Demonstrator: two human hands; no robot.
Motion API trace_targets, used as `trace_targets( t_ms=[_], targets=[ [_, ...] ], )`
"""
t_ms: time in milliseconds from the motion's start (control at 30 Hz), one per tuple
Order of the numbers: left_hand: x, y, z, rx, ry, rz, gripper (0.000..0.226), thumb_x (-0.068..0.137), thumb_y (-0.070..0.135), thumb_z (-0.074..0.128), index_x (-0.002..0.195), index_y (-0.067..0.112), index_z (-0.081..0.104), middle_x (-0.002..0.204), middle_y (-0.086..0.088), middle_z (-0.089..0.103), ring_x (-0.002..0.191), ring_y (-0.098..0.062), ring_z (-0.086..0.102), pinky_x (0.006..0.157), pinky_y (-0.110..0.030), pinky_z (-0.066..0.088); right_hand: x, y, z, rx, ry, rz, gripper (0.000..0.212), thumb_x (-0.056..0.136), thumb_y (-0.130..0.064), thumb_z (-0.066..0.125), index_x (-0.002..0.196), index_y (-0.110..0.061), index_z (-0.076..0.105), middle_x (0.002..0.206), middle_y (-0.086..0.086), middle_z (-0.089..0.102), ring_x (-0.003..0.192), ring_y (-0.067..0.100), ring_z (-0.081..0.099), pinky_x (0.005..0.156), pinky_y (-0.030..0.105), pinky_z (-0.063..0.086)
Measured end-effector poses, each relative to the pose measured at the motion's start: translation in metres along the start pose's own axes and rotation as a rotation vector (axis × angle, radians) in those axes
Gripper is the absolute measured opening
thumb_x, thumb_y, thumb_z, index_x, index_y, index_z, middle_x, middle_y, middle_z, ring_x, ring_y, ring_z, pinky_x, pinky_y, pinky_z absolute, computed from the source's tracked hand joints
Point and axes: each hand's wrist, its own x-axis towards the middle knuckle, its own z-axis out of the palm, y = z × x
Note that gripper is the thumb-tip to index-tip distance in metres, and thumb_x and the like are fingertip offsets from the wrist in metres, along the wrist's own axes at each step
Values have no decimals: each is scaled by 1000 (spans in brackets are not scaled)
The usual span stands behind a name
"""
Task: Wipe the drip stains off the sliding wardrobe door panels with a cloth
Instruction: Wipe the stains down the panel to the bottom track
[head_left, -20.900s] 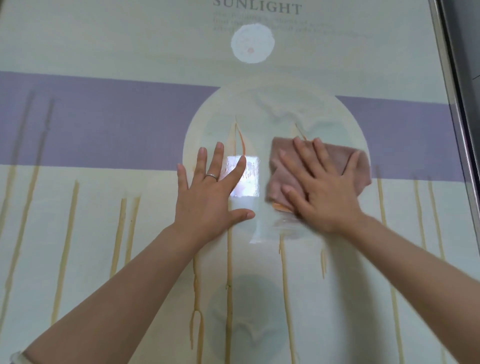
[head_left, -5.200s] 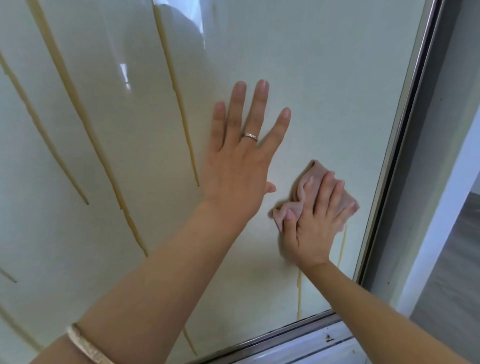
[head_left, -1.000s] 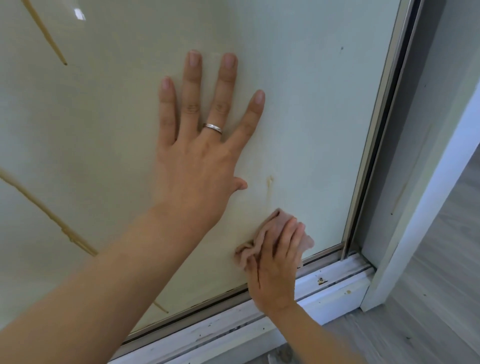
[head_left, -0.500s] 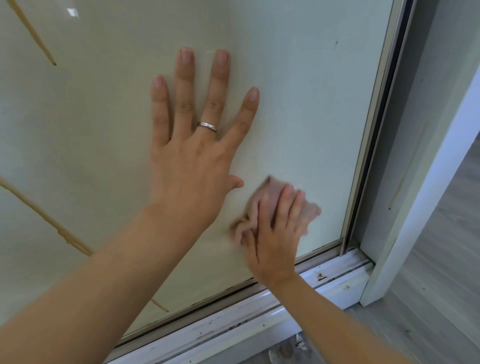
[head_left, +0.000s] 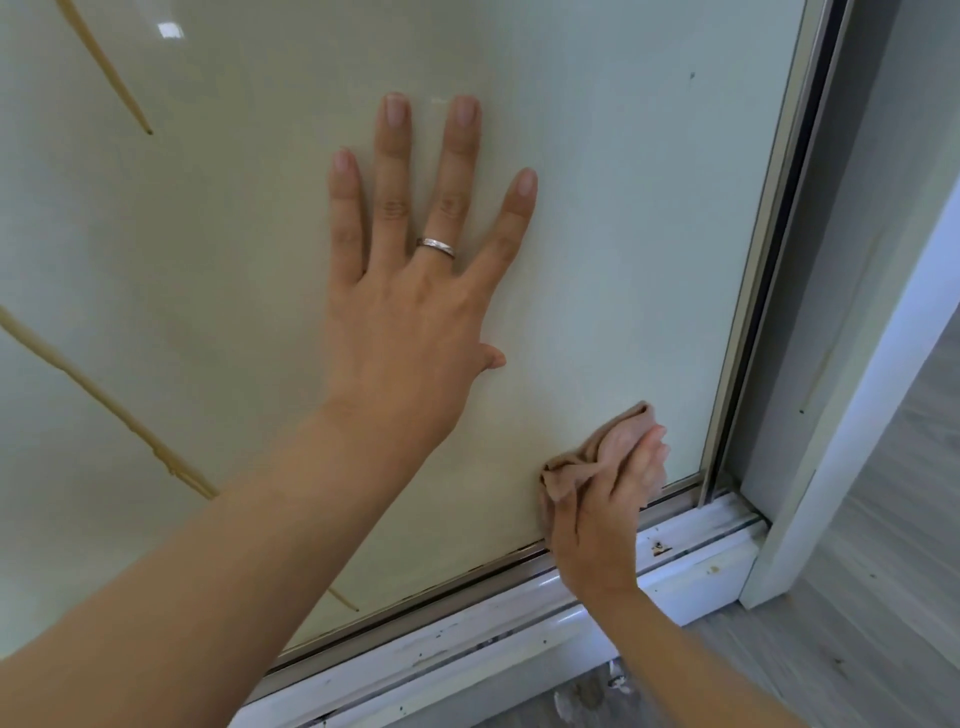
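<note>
Pinkish cloth (head_left: 597, 462) bunched in right hand (head_left: 608, 514), fingers curled round it, pressed on door panel (head_left: 623, 208) at lower right corner, just above bottom rail (head_left: 467, 577). Left hand (head_left: 410, 312) flat on panel, fingers straight, spread, ring visible; arm extended from lower left. Advice: keep firm pressure, short overlapping strokes down to rail, refold to clean face. Brown drip streaks (head_left: 104, 410) remain far left; likely next.
</note>
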Motion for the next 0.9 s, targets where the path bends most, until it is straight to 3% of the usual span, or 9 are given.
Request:
trace_targets(
  t_ms=[100,167,267,433,533,633,733,800,900],
  targets=[
    [0,0,1,-3,17,2,121,50,50,83,149,23,18,154,-23,12,135,-54,11,107,-58,-1,-7,-40,10,170,-31,190,79,101,-43,32,143,-36,-35,156,8,-28,144,36,-20,115,63,2],
    [0,0,1,-4,24,2,121,50,50,83,149,23,18,153,-23,12,135,-54,12,107,-58,-1,-27,-53,17,127,-57,59,71,103,-51,20,147,-26,-30,155,8,-32,144,35,-22,115,62,4],
    [-1,-1,1,3,19,13,121,51,52,82,149,23,17,153,-23,12,135,-54,11,108,-58,0,-18,-28,10,46,-29,-40,70,103,-52,17,151,-18,-19,155,4,-33,145,29,-22,119,47,-2],
    [-2,0,4,35,24,9,121,50,54,81,148,24,18,154,-20,11,136,-51,11,108,-56,-1,22,-9,-8,-21,67,70,68,103,-46,21,151,-7,-7,153,33,-6,141,53,-2,114,62,8],
    [-1,-1,3,26,14,11,122,50,52,83,148,24,17,155,-19,8,137,-48,7,110,-54,-4,14,-42,-1,-70,30,-152,60,104,-38,19,151,-7,0,151,32,2,140,51,2,117,54,3],
    [-4,-9,-5,-30,16,13,125,46,48,87,147,22,18,153,-17,5,137,-41,2,113,-46,-8,31,-65,-3,-93,50,-232,56,104,-39,16,151,-9,6,152,32,6,140,52,5,114,59,9],
    [-12,-33,-24,-66,73,-30,126,44,46,87,147,19,20,152,-19,8,138,-40,4,113,-43,-6,78,-84,-22,-167,72,-369,59,104,-44,13,154,-15,0,159,20,-7,145,43,-5,108,68,15],
    [-13,-59,-42,-50,118,-86,126,44,48,85,148,19,20,151,-18,6,137,-41,2,113,-43,-7,124,-115,-39,-183,127,-475,59,103,-46,12,155,-19,3,161,9,-16,147,33,-13,108,72,9],
    [4,-101,-73,-19,141,-175,125,46,50,83,149,22,17,152,-21,4,137,-42,0,112,-43,-10,203,-192,-69,-170,234,-604,58,99,-41,23,149,-13,27,158,21,16,146,37,3,109,66,-3]
  ],
)
